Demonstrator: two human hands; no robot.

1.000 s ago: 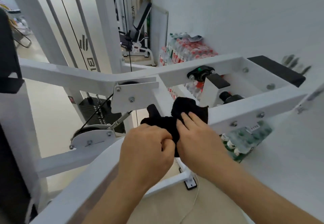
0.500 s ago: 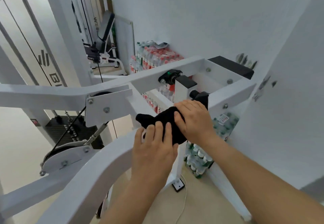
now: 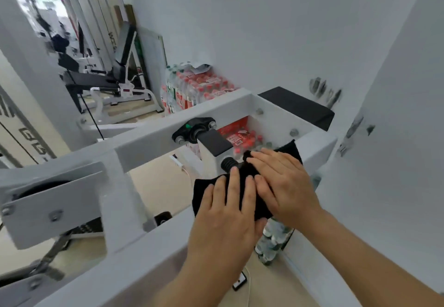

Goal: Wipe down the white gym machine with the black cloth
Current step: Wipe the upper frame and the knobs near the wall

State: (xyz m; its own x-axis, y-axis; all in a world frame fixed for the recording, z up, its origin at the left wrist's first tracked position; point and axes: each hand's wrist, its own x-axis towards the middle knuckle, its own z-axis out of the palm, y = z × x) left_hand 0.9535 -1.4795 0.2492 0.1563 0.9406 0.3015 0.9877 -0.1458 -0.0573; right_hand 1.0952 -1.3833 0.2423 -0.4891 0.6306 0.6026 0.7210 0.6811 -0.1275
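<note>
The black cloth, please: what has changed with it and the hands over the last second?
The left hand uncurled from its grip; it and the right hand now press the black cloth flat with straight fingers, spread along the white machine frame. Both stayed on the cloth at the same corner.

Black cloth (image 3: 204, 192), white machine (image 3: 149, 143), red-capped bottles (image 3: 204, 85).
</note>
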